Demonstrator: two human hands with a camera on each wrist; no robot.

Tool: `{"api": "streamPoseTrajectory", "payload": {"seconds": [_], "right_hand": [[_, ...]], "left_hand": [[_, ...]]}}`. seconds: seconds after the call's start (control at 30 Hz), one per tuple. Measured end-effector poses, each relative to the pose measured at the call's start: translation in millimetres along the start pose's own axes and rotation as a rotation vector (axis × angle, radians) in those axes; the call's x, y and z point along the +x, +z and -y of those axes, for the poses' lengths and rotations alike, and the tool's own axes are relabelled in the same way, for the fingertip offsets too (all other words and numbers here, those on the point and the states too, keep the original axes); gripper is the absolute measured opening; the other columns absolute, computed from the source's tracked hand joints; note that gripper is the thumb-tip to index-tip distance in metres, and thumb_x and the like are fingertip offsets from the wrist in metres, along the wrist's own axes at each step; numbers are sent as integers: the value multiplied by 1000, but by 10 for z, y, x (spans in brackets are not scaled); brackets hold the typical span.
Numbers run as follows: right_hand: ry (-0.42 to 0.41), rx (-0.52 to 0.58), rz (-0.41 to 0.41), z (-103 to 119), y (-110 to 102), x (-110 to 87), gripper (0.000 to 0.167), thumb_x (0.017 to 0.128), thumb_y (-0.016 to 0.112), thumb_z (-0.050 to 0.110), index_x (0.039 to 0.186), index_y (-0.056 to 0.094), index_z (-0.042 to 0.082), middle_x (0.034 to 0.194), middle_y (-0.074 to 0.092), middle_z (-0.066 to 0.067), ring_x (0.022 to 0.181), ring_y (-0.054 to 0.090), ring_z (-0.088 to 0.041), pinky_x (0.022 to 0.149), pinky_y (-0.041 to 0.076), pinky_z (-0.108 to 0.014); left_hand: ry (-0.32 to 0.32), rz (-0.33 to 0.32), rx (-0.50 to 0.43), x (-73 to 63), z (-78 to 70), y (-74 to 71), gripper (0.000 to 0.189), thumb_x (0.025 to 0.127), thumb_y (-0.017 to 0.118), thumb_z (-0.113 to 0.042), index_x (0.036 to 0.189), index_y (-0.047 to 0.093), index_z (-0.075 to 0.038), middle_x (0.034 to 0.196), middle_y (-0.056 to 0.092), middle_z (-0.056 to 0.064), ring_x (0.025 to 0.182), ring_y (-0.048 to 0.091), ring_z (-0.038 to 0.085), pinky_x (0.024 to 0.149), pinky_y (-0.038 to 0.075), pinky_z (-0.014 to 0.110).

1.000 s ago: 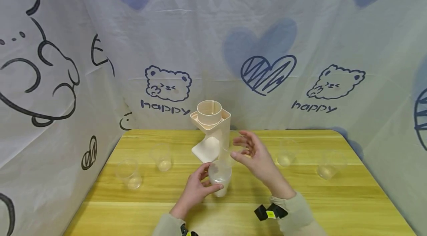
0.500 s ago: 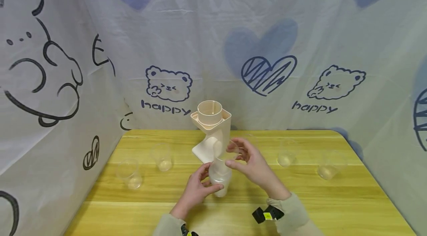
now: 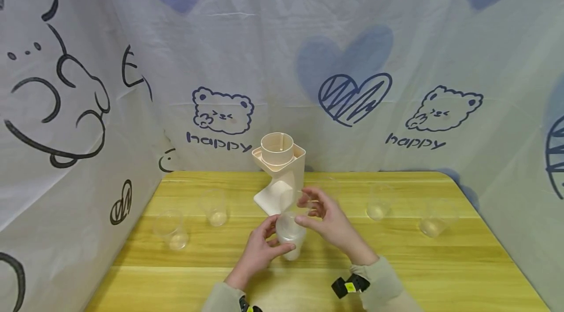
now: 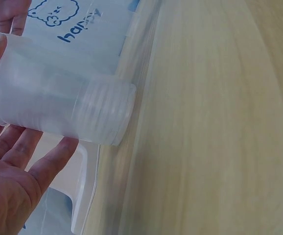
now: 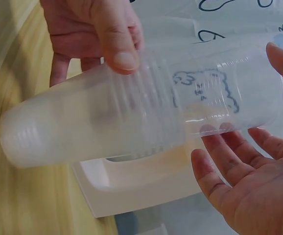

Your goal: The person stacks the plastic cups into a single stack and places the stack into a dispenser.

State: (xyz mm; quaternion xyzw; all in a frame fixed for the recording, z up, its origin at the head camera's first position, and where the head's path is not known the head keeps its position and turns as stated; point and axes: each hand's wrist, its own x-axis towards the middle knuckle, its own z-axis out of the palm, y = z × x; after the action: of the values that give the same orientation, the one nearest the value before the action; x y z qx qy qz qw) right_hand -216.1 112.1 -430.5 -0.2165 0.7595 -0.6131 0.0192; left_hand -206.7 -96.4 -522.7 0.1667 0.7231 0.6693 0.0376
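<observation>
In the head view my left hand (image 3: pixel 260 252) grips a nested stack of clear plastic cups (image 3: pixel 292 234), thumb on the near side. My right hand (image 3: pixel 329 226) holds a single clear plastic cup (image 5: pixel 210 93) at the stack's open end, fingers on one side and thumb on the other. The right wrist view shows this cup's lower part inside the stack's rims, the rest sticking out. The stack's closed end points down towards the table in the left wrist view. Just behind the hands stands a cream plastic holder (image 3: pixel 296 175) with a round tube on top and a flat base plate.
Clear cups stand apart on the wooden table (image 3: pixel 335 277): two at left, a nearer cup (image 3: pixel 178 240) and a farther cup (image 3: pixel 218 218); at right, one cup (image 3: pixel 377 210) and another cup (image 3: pixel 433 227). A faint cup is behind my right hand. A printed cloth (image 3: pixel 273 57) hangs behind.
My right hand has moved left and down, bringing the single cup over the stack and then lower into its open end. My left hand and the stack have stayed in place.
</observation>
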Motion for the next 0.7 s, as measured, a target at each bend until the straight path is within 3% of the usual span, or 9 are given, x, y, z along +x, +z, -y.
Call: {"api": "streamPoseTrajectory", "payload": {"seconds": [0.3, 0.7], "right_hand": [[27, -45, 17, -110, 6, -20, 60, 87, 76, 12, 138, 48, 3, 122, 59, -17, 117, 56, -30, 102, 44, -51], [19, -85, 55, -223, -4, -28, 61, 86, 78, 14, 138, 50, 3, 124, 59, -13, 119, 54, -31, 101, 44, -53]], "left_hand": [[-2, 8, -34, 1, 16, 8, 73, 78, 83, -7, 140, 45, -2, 135, 52, 20, 120, 54, 36, 93, 53, 35], [-15, 13, 12, 15, 3, 10, 70, 79, 81, -2, 138, 45, 3, 134, 52, 24, 120, 53, 40, 93, 53, 39]]}}
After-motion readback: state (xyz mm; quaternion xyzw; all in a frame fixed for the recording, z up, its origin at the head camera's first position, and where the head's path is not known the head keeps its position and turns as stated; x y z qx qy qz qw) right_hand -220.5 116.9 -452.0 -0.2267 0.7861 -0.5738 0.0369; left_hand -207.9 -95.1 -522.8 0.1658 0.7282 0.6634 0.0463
